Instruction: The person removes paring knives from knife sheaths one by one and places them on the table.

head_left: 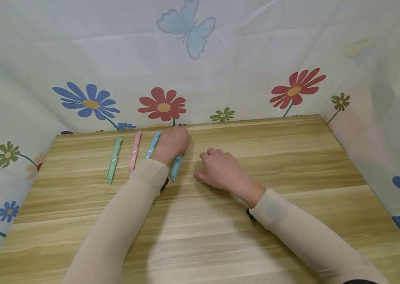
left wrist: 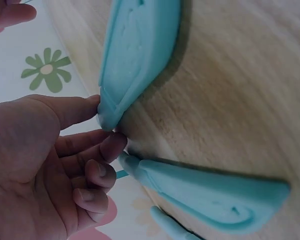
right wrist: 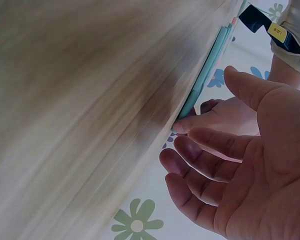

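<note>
Four lie in a row near the far edge of the tabletop [head_left: 200,244], left of its middle: a green knife [head_left: 114,161], a pink knife [head_left: 134,152], a blue knife [head_left: 153,144] and, rightmost, the last blue knife [head_left: 176,169]. The left hand [head_left: 171,142] pinches that last one's far end; the right hand [head_left: 221,169], loosely spread, holds nothing. I'd judge the row is being set straight, though lifting is hard to rule out from here. Next calls for a light touch, sparing its neighbour.
</note>
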The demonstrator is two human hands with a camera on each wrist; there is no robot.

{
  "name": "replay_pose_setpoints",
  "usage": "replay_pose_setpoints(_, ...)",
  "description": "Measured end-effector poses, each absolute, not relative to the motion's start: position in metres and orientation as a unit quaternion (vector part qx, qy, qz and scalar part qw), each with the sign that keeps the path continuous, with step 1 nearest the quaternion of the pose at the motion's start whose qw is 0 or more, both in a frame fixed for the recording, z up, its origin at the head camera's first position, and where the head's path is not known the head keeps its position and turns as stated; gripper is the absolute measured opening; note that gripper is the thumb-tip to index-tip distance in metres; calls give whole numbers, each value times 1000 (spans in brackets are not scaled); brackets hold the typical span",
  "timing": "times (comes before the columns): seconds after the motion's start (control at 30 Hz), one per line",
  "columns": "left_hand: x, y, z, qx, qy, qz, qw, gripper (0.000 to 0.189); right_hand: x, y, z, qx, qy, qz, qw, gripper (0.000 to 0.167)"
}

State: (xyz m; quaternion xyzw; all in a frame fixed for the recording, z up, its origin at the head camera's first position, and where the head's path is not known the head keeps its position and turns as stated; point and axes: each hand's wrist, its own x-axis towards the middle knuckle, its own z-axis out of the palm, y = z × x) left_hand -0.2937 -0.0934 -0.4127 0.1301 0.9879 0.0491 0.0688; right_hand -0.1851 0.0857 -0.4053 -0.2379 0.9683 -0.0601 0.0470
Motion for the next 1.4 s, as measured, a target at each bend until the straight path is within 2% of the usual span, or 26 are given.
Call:
replay_pose_setpoints(0.4, -290, -90, -412, 120, 989, 53, 65, 18, -187, 76, -410, -237, 968, -59, 53, 63)
replay_pose_setpoints(0.73, -286, -86, -411, 69, 992, 74, 69, 14, -188, 67, -413, -233, 969, -59, 59, 61)
replay_pose_setpoints(1.0, -283, -84, -412, 46, 994, 85, 56, 19, -189, 60, -414, -236, 968, -53, 63, 53)
replay_pose_setpoints(1.2, -281, -82, -413, 29, 994, 92, 47, 20, -189, 56, -415, -239, 968, -42, 62, 54)
replay_pose_setpoints(1.4, -282, -81, -414, 13, 994, 95, 57, 22, -192, 54, -418, -234, 969, -44, 69, 48)
